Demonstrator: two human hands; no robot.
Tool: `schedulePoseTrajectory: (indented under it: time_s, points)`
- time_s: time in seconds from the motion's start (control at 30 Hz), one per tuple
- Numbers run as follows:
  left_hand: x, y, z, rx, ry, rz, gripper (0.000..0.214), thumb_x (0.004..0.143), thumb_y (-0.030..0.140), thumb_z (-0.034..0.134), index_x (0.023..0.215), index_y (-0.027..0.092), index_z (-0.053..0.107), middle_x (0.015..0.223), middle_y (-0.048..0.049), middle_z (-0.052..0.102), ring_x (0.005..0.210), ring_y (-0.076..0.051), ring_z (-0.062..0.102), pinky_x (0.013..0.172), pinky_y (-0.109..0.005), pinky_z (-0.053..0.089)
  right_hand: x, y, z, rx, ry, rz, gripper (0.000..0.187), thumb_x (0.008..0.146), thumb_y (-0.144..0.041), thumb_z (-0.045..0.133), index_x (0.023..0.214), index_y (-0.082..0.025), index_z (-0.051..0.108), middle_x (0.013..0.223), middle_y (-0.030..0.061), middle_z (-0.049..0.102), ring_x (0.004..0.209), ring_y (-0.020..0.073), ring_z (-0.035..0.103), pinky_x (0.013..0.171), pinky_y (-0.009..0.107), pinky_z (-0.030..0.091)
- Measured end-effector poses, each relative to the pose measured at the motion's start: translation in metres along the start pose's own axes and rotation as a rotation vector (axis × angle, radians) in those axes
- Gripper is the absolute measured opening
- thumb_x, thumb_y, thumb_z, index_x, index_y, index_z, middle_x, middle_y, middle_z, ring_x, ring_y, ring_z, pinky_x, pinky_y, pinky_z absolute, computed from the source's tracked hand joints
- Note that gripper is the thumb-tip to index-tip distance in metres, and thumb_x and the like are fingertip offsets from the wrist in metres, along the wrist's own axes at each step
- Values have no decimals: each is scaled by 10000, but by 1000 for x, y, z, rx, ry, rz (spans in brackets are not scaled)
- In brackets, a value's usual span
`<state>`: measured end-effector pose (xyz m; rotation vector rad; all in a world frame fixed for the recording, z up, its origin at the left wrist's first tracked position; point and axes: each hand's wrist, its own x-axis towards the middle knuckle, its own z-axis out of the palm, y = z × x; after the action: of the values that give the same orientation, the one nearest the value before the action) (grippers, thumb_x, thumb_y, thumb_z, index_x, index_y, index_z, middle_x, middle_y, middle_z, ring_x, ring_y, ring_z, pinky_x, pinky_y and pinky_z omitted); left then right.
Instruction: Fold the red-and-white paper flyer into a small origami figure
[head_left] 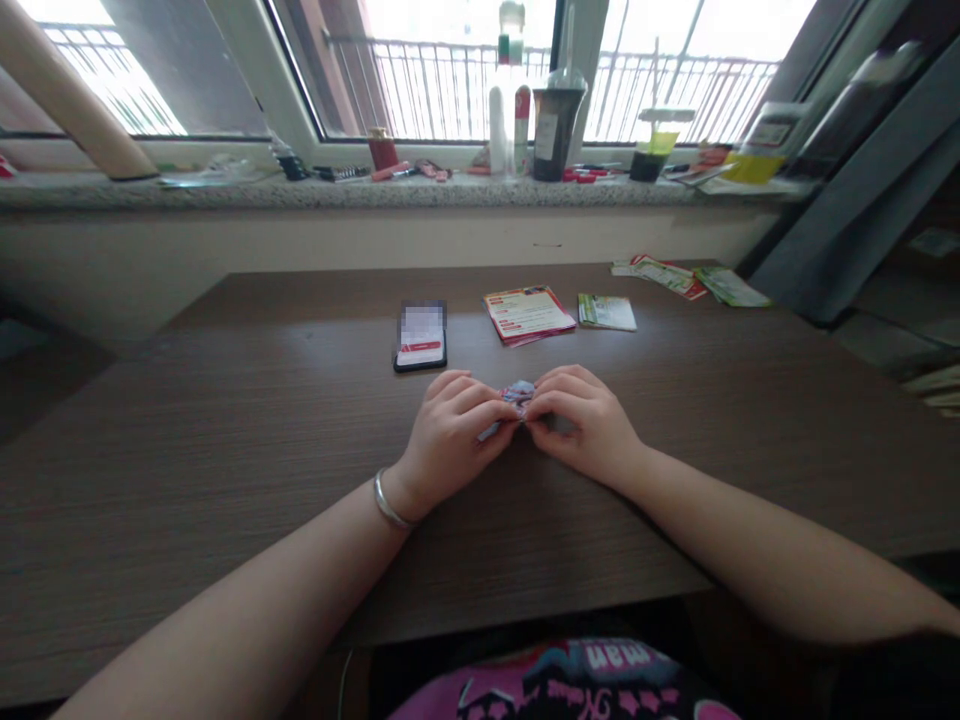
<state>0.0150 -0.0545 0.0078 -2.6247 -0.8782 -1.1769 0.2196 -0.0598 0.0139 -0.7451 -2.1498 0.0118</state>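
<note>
Between my two hands is a small crumpled or folded piece with a blue, pink and white pattern (518,393); whether it is paper or cloth I cannot make out. My left hand (452,432), with a silver bangle at the wrist, pinches its near edge between thumb and forefinger. From the other side my right hand (589,425) pinches the same edge, the fingertips of both hands almost touching. Fingers hide much of the piece. Both hands are low over the brown table (225,470).
Beyond my left hand lies a phone (421,338) with its screen lit. Farther right are a stack of red-bordered cards (529,314), a small green-and-white packet (607,312) and several leaflets (675,278). Cups and bottles line the stone windowsill (337,197).
</note>
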Motion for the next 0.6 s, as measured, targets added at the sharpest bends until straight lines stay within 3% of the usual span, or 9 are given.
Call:
schedulePoseTrajectory:
  time_s: [0.6]
  points:
    - [1, 1, 0, -49, 3, 11, 59, 846, 210, 644, 795, 235, 658, 777, 17, 685, 773, -149, 562, 892, -368, 440, -2, 4, 3, -140, -55, -18, 53, 811, -180, 606, 793, -211, 645, 809, 35, 674, 817, 189, 576, 754, 333, 479]
